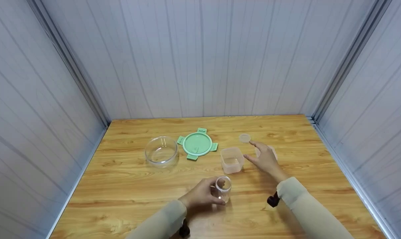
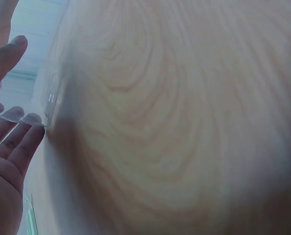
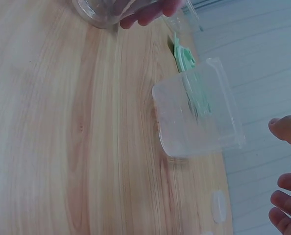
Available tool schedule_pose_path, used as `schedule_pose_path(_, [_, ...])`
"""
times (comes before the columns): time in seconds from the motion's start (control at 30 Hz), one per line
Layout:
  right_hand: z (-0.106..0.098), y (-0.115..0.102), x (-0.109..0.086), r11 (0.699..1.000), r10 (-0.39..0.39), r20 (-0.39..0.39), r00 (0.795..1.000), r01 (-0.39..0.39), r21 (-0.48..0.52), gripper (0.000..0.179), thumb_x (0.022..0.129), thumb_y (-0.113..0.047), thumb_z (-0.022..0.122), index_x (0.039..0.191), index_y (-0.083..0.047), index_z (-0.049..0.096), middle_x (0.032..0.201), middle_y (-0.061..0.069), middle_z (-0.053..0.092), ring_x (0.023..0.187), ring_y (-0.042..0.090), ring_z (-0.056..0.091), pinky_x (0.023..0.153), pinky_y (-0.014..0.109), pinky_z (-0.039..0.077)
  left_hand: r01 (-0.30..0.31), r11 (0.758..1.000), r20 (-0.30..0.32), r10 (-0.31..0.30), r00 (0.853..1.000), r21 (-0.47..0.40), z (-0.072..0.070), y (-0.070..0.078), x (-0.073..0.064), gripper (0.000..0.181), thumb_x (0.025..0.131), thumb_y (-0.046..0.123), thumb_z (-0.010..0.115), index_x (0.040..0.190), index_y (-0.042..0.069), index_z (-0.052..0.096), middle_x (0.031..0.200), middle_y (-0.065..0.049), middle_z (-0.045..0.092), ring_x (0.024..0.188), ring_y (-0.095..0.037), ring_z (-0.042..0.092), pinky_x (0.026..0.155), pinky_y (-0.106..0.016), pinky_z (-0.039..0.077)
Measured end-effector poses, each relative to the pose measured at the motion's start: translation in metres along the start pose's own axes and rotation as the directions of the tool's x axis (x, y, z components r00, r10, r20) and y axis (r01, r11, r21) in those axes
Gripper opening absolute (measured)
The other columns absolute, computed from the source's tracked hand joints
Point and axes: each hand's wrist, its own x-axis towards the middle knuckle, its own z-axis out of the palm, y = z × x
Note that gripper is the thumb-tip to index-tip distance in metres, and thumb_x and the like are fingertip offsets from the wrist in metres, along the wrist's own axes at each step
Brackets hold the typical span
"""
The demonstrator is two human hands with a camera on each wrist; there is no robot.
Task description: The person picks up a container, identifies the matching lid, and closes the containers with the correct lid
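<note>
My left hand [image 1: 202, 192] grips a clear, open-topped jar [image 1: 224, 192] near the front of the table, thumb and fingers around its side. The right hand [image 1: 266, 160] hovers with spread fingers just right of a translucent square container [image 1: 232, 163]. Between its thumb and fingers there is nothing, as the right wrist view also shows beside the container [image 3: 194, 115]. A small round translucent lid [image 1: 244, 138] lies just beyond the right fingertips. Partly hidden under that hand is another translucent flat piece, perhaps a lid [image 1: 274, 152].
A round clear bowl [image 1: 161, 154] stands at the left of the wooden table [image 1: 137, 196]. Beside it lies a green round lid [image 1: 197, 144] with clip flaps folded outward. Pale panel walls [image 1: 200, 66] close in the back and both sides.
</note>
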Motion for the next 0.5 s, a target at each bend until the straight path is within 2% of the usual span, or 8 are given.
schedule_pose_path(0.1, [0.000, 0.001, 0.003, 1.000, -0.002, 0.003, 1.000, 0.002, -0.010, 0.061, 0.091, -0.015, 0.090, 0.140, 0.010, 0.065, 0.142, 0.031, 0.067, 0.132, 0.051, 0.064, 0.113, 0.066, 0.051, -0.003, 1.000, 0.001, 0.003, 1.000, 0.020, 0.000, -0.002, 0.001, 0.053, 0.079, 0.010, 0.098, 0.123, 0.005, 0.069, 0.120, 0.001, 0.073, 0.105, -0.004, 0.069, 0.098, -0.024, 0.058])
schedule_pose_path(0.27, [-0.001, 0.003, 0.007, 1.000, 0.000, 0.010, 1.000, 0.000, -0.020, 0.060, 0.091, -0.014, 0.089, 0.140, 0.011, 0.065, 0.142, 0.031, 0.067, 0.130, 0.052, 0.065, 0.111, 0.066, 0.052, -0.010, 0.999, -0.001, 0.010, 1.000, 0.040, -0.001, -0.005, 0.001, 0.047, 0.080, 0.012, 0.098, 0.118, 0.010, 0.070, 0.117, 0.002, 0.075, 0.101, -0.003, 0.068, 0.094, -0.023, 0.057])
schedule_pose_path(0.5, [-0.004, 0.002, 0.015, 0.999, 0.006, 0.035, 0.999, -0.004, -0.036, 0.061, 0.092, -0.015, 0.088, 0.142, 0.010, 0.063, 0.144, 0.031, 0.066, 0.131, 0.052, 0.064, 0.112, 0.065, 0.052, 0.018, 0.999, 0.000, -0.018, 1.000, 0.044, -0.001, -0.006, 0.001, 0.047, 0.081, 0.013, 0.097, 0.119, 0.007, 0.071, 0.115, 0.007, 0.074, 0.100, -0.003, 0.067, 0.093, -0.023, 0.057])
